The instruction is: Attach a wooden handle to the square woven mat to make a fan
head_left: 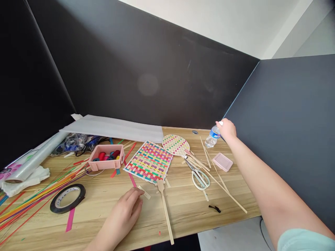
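Observation:
My right hand (227,131) reaches to the far right of the table, its fingers closed around the top of a clear plastic water bottle (211,140) with a blue label. The bottle leans a little. My left hand (128,208) rests loosely curled on the table, with a gap between thumb and forefinger. Its fingertips are beside a short pale strip (146,194); whether they touch it I cannot tell. Just right of it lies a flat wooden handle (165,212), its wide end against a multicoloured woven sheet (150,162). A round woven fan (176,144) lies behind.
Scissors (200,177), thin wooden strips (222,181), a pink lid (222,162) and a black clip (215,208) lie on the right. Leftward are a pink box (106,164) of thread spools, black tape (55,204) and coloured strips (34,205). Dark partitions (146,69) enclose the table.

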{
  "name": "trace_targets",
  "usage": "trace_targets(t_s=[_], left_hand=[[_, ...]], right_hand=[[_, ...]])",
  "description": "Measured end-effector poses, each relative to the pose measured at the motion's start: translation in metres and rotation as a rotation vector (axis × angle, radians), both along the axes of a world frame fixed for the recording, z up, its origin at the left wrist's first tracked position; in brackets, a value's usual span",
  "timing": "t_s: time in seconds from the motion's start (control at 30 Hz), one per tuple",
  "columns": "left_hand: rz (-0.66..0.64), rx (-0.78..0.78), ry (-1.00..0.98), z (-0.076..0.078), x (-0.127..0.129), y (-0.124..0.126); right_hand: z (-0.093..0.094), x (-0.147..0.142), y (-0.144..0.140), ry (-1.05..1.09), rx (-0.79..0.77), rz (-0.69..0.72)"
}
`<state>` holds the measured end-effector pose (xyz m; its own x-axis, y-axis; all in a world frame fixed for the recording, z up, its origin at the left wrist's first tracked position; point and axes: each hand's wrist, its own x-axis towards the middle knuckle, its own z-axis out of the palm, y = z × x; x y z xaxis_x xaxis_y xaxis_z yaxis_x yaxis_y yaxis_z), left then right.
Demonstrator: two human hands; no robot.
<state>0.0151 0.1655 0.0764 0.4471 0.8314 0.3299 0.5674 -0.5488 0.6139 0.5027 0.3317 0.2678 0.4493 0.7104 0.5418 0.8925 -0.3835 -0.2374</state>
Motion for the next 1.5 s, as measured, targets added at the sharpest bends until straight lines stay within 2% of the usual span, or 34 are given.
trace_targets(t_s=[0.13, 0.2, 0.37, 0.47, 0.57, 0.67, 0.87, 1.03, 1.17, 1.3, 1.5], left_hand=[[-0.051, -0.034, 0.019, 0.003, -0.002, -0.002], [-0.048, -0.043, 0.026, 0.003, -0.003, -0.002], [-0.072, -0.022, 0.061, 0.000, -0.002, 0.001], [-0.095, 0.026, 0.075, -0.004, -0.001, 0.003], [-0.102, 0.075, 0.072, -0.006, 0.000, 0.006], [-0.130, 0.122, 0.076, -0.006, 0.000, 0.008], [-0.177, 0.081, 0.151, -0.009, -0.002, 0.007], [-0.163, 0.080, 0.161, -0.016, -0.005, 0.004], [-0.173, 0.141, 0.167, -0.023, -0.009, 0.006], [-0.178, 0.201, 0.183, -0.025, -0.009, 0.009], [-0.186, 0.248, 0.206, -0.035, -0.011, 0.013]], right_hand=[[-0.007, 0.032, 0.012, 0.066, -0.046, -0.166], [-0.011, 0.042, 0.017, 0.089, -0.043, -0.206], [-0.021, 0.048, 0.024, 0.082, -0.015, -0.185], [-0.029, 0.046, 0.017, 0.068, 0.011, -0.167], [-0.044, 0.047, -0.004, 0.071, 0.017, -0.167], [-0.068, 0.046, -0.038, 0.098, -0.036, -0.173], [-0.123, 0.034, -0.120, 0.082, -0.273, -0.226], [-0.152, 0.023, -0.173, 0.055, -0.443, -0.305], [-0.161, 0.012, -0.195, 0.037, -0.452, -0.374], [-0.157, 0.007, -0.207, 0.009, -0.436, -0.432], [-0.154, 0.030, -0.213, 0.039, -0.445, -0.582]])
